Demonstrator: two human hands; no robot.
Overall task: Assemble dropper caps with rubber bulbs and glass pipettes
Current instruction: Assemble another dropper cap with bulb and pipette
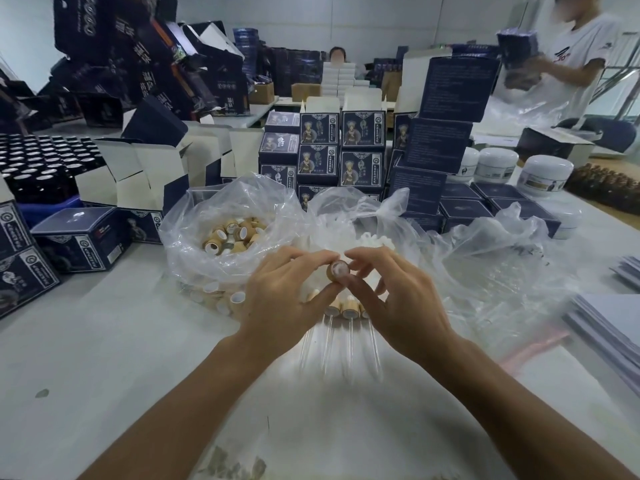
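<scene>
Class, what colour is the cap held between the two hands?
Tan, wood-like, with a whitish inside; head view shows the cap best.

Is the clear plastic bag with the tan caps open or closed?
Open. The clear plastic bag has its mouth spread wide, and the tan caps inside are exposed.

A packing workshop for cosmetics: stacks of navy printed cartons fill the middle of the frame, folded open boxes and trays of dark bottles sit at left, white jars at right, on a long white table.
</scene>
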